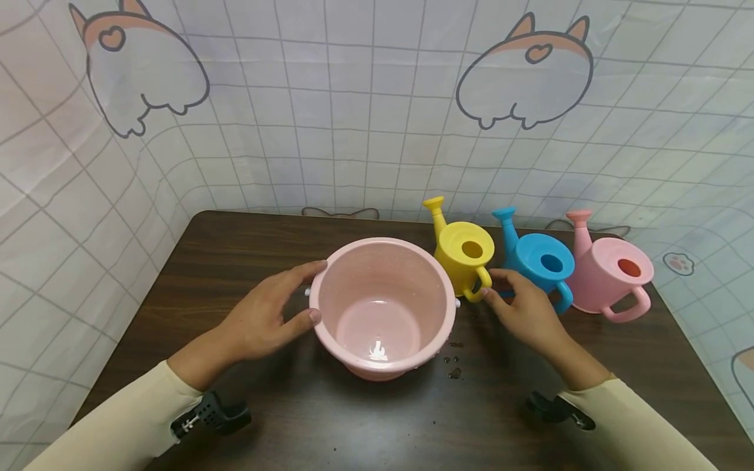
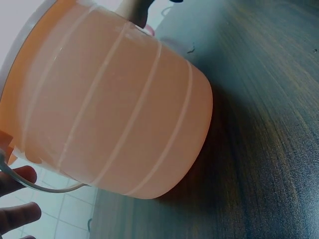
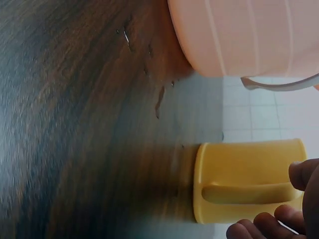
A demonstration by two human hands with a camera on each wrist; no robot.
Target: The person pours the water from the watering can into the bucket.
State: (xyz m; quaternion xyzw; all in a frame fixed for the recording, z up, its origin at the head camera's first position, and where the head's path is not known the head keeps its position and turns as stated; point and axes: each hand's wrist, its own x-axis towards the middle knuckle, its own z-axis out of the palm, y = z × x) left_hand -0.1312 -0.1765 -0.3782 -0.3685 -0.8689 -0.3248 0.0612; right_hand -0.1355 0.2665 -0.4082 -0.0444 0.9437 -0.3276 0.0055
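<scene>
Hiding its far wall, left fingers (image 1: pixel 306 268) lie straight against the pink bucket (image 1: pixel 383 307); right fingers' grip unclear.

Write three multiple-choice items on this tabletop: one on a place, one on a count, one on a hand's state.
1. Which watering can stands nearest the pink bucket?
A. blue
B. yellow
C. pink

2. How many watering cans are on the table?
A. two
B. three
C. four

3. What is the left hand doing?
A. resting on the bucket's side
B. lifting a can
C. lying flat on the table

Answers:
1 B, the yellow can stands beside the bucket.
2 B, yellow, blue and pink.
3 A, its fingers and thumb touch the bucket's rim and wall.
</scene>
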